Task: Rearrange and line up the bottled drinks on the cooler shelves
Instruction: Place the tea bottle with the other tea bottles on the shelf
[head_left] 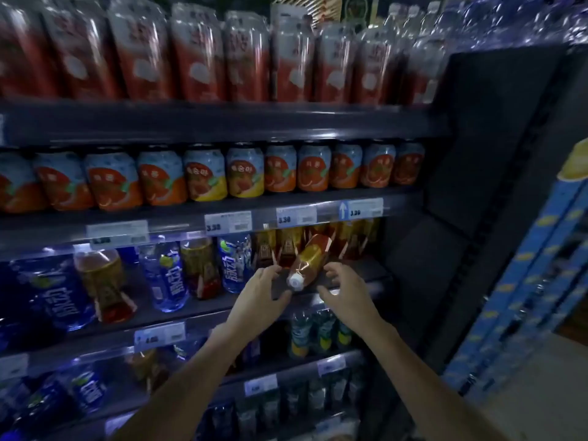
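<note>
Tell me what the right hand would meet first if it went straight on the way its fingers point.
Probably the tipped amber plastic bottle with a white cap. The right hand aims its fingers at the bottle's side; whether they touch it is unclear.

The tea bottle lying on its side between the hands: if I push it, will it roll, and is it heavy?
Likely to roll: the tea bottle is round and lies on its side, cap toward the camera. Probably rather heavy, since it looks full of brown drink. Its glossy surface may be slippery.
</note>
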A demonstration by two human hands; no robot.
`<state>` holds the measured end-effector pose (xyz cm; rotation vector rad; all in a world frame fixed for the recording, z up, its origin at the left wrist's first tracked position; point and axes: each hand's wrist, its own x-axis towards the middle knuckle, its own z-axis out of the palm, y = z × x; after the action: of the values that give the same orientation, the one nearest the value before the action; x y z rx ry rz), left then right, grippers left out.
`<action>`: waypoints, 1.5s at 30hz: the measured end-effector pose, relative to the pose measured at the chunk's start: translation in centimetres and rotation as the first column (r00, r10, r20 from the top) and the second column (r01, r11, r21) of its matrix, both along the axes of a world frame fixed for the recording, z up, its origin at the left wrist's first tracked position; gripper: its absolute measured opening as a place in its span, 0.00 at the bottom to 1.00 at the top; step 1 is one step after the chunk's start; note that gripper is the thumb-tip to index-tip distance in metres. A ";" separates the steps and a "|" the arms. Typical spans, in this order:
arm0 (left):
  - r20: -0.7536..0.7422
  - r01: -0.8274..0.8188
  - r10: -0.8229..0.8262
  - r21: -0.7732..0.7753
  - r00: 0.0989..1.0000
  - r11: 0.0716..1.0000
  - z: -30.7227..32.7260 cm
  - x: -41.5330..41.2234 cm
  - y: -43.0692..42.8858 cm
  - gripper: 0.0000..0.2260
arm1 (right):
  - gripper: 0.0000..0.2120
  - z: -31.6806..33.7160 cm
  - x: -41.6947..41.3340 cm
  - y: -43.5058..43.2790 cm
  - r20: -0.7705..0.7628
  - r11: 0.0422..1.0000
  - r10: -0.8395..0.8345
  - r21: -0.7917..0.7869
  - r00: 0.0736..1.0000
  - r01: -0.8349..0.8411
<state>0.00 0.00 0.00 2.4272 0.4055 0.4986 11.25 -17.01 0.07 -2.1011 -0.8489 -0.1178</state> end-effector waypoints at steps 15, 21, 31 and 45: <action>-0.255 -0.052 0.190 0.466 0.948 0.883 -5.2 2.3 1.3 0.28 | 0.32 -3.8 7.3 5.0 0.302 0.901 0.292 -0.406 0.908 -0.154; -0.254 -0.055 0.211 0.507 0.944 0.860 -6.1 2.8 1.4 0.26 | 0.34 -4.0 7.9 5.5 0.341 0.842 0.361 -0.519 0.868 -0.146; -0.235 -0.110 0.265 0.520 0.935 0.847 -5.9 3.1 1.2 0.25 | 0.33 -4.4 7.5 6.1 0.377 0.885 0.329 -0.443 0.866 -0.143; -0.210 -0.111 0.258 0.533 0.943 0.839 -6.0 2.5 0.6 0.27 | 0.32 -2.9 7.5 5.7 0.439 0.991 0.132 -0.067 0.889 -0.114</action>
<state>2.51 0.56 -6.02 3.0153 0.7105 0.3852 18.78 -11.35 -2.84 -2.0799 -1.2605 -0.5338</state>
